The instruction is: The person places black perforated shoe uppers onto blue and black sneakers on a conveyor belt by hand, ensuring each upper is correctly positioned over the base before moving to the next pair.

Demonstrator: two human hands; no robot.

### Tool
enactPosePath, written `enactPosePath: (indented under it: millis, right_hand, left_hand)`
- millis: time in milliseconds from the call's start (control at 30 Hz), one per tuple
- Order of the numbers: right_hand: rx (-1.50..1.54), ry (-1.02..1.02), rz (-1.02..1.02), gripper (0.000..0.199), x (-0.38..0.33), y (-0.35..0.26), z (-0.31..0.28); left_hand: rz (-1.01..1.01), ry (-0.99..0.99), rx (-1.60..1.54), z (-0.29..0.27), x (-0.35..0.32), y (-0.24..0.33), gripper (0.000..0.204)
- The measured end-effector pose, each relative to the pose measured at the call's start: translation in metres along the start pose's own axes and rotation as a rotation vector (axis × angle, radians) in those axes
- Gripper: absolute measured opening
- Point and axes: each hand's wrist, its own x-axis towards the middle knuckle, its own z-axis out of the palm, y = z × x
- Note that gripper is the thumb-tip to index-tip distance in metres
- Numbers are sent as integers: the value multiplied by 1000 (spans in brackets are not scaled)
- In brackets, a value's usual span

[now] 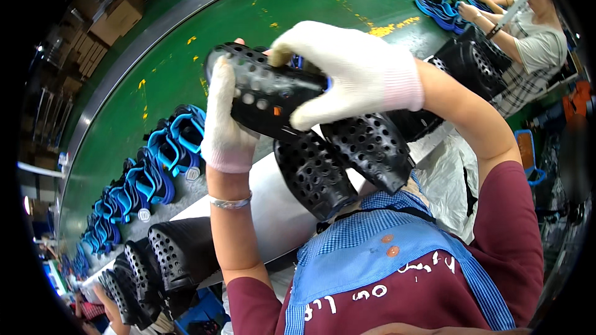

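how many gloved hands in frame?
2. Left hand grips the near end of the black perforated shoe upper; right hand presses on its top. The co-worker's hand, top right, looks bare; others may be hidden.

White knit gloves are worn on both hands, the left hand [225, 125] and the right hand [347, 68]. A thin silver bracelet [230, 201] is worn just below the left glove. Maroon sleeves [509, 223] and a blue checked apron [372, 254] are worn further down the arms.

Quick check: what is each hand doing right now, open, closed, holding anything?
Left hand: gloved, closed around one end of the black perforated rubber shoe upper.
Right hand: gloved, gripping the same upper from above, fingers curled over its top edge.
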Motion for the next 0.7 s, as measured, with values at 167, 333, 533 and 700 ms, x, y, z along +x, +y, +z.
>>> enactPosePath:
  millis: [167, 333, 533, 700]
  right_hand:
    - [7, -296, 195, 59, 38, 6, 49]
    - [46, -405, 253, 51, 49, 24, 83]
    - [-132, -531, 204, 47, 56, 56, 91]
    - [-235, -704, 349, 53, 70, 78, 88]
  left_hand:
    - [178, 251, 2, -27, -7, 7, 38]
    - [252, 376, 28, -56, -2, -10, 28]
    - [49, 435, 379, -124, 1, -38, 35]
    - [106, 181, 1320, -152, -12, -52, 40]
